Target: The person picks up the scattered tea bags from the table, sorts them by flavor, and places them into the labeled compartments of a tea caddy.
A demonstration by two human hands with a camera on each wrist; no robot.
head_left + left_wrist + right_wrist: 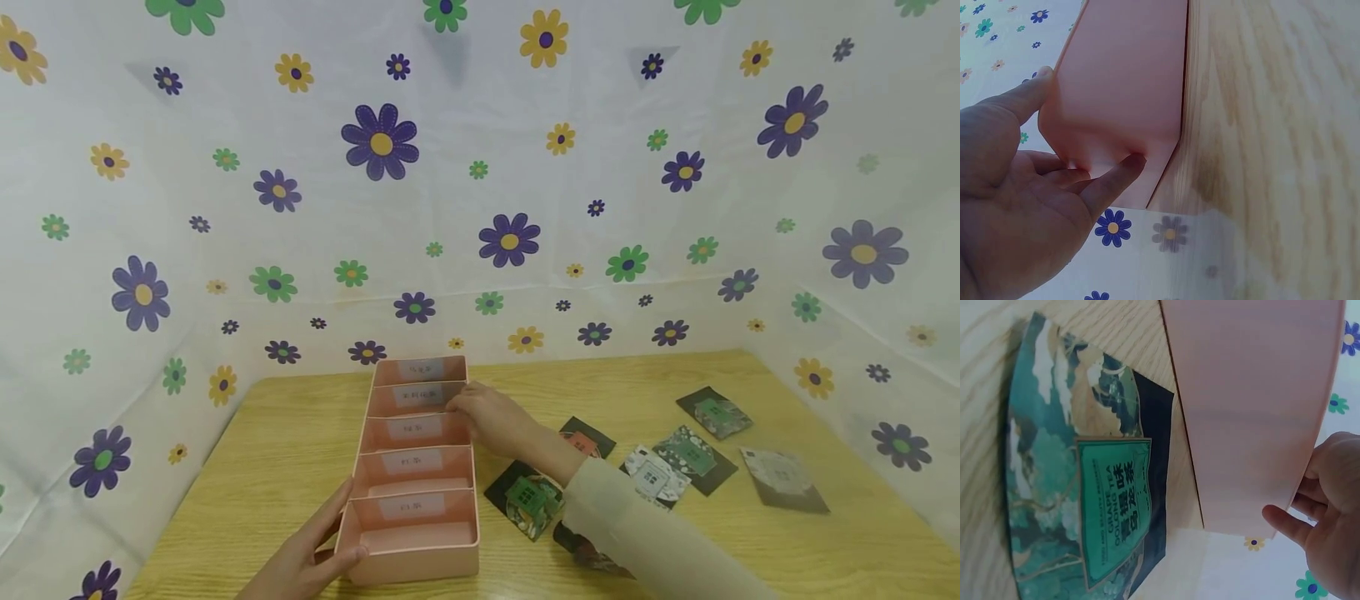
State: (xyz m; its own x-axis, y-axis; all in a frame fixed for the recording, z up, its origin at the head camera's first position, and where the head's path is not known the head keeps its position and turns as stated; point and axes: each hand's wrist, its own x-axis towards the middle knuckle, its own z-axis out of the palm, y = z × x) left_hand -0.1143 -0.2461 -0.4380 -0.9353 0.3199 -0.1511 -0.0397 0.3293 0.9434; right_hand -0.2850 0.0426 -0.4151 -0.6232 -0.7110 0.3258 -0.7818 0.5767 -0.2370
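Note:
A long pink divided box (416, 567) stands on the wooden table, its several compartments running away from me, each with a white label on its back wall. My left hand (303, 558) holds the box at the near left corner, thumb on the front and fingers along the side. Reaching to the far right side, my right hand (491, 417) grips the rim by the second compartment from the back. In the right wrist view its thumb (1285, 522) lies against the outer wall while the other fingers go over the edge. A green grape oolong tea packet (1113, 500) lies beside the box.
More tea packets lie right of the box: a red-labelled one (585, 440), a white one (654, 477), a green one (693, 457), a dark one (714, 412) and a pale one (785, 481). The right sleeve partly covers another (588, 554). A flowered cloth (450, 208) surrounds the table (247, 467).

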